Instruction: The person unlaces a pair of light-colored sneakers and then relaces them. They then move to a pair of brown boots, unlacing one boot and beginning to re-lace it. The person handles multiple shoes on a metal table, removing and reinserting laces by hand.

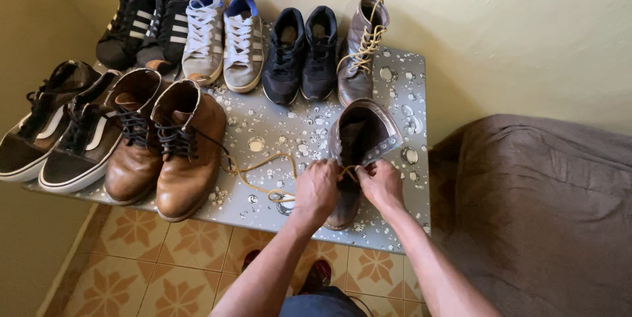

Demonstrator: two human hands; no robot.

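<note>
A grey-brown lace-up boot (361, 134) stands near the front right of a grey table (395, 231), its top gaping open. My left hand (316, 188) and my right hand (382, 184) sit over its front, each pinching the yellow lace (263, 162). A long loose end of that lace trails left across the table. The matching boot (361, 50) stands upright at the back against the wall, laced.
Rows of shoes fill the table: tan leather boots (178, 149), dark sneakers with white stripes (56, 126), black striped sneakers (148, 17), grey-white sneakers (224, 37), navy trainers (301, 53). A brown cloth-covered seat (540, 205) stands right. Patterned tile floor (151, 264) lies below.
</note>
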